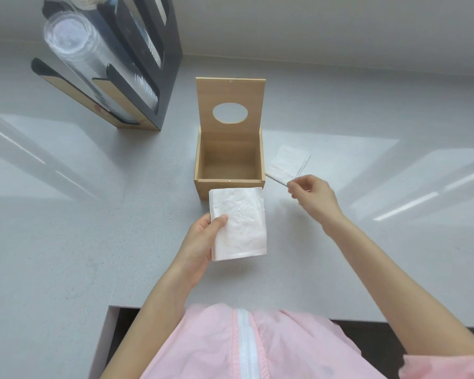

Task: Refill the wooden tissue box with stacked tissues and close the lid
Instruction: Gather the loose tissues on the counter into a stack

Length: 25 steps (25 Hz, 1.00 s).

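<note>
The wooden tissue box [229, 184] stands on the grey counter with nothing visible inside. Its lid [230, 91], with an oval hole, is swung upright at the back. My left hand [200, 242] holds a stack of white folded tissues [238, 225] just in front of the box, thumb on top. A second small pile of tissues [288, 165] lies on the counter to the right of the box. My right hand [312, 195] is at that pile's near corner, thumb and forefinger pinched at its edge.
A black and wood dispenser rack [137, 77] holding clear plastic cups [69, 36] and lids stands at the back left. The grey counter's front edge [285, 314] runs just before my pink jacket.
</note>
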Each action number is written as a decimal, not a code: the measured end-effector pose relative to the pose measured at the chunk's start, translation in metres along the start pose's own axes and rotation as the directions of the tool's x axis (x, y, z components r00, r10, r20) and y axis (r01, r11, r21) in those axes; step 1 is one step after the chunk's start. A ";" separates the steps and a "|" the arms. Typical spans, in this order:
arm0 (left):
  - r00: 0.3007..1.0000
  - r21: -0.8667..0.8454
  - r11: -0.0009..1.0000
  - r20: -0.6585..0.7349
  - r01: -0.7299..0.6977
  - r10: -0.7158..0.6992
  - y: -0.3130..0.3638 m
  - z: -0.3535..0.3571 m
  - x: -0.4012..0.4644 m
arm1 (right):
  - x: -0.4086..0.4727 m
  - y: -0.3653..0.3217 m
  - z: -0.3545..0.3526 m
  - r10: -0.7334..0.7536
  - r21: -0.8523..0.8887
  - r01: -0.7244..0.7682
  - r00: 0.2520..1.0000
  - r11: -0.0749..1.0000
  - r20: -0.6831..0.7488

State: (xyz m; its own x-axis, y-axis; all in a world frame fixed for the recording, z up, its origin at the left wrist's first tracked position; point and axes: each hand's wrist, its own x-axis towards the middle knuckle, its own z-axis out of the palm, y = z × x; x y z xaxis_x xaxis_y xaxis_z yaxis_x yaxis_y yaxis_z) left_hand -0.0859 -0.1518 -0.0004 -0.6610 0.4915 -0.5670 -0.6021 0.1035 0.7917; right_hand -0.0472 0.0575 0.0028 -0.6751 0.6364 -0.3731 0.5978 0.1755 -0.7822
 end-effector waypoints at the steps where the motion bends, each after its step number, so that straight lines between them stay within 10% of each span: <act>1: 1.000 -0.006 1.000 0.004 0.002 -0.002 0.001 0.002 0.001 | 0.013 0.000 -0.004 0.010 -0.079 -0.011 1.000 0.997 -0.017; 7: 1.000 -0.018 1.000 -0.001 0.016 -0.016 0.001 0.014 0.008 | 0.052 -0.002 0.010 0.053 -0.473 -0.080 0.996 0.877 -0.070; 16: 0.999 -0.036 0.999 -0.031 0.033 -0.035 -0.003 0.015 0.004 | 0.059 0.005 0.018 0.046 -0.398 -0.065 0.997 0.915 -0.057; 25: 1.000 -0.002 1.000 -0.012 0.011 -0.011 0.000 0.002 -0.003 | 0.019 -0.013 0.000 0.008 0.184 0.000 0.999 0.983 -0.042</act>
State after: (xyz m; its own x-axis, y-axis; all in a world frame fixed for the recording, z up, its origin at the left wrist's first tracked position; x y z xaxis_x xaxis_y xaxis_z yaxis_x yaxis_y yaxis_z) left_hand -0.0832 -0.1510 0.0016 -0.6595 0.4799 -0.5786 -0.6105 0.1073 0.7848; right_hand -0.0675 0.0670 0.0057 -0.6515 0.6686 -0.3584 0.5086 0.0343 -0.8603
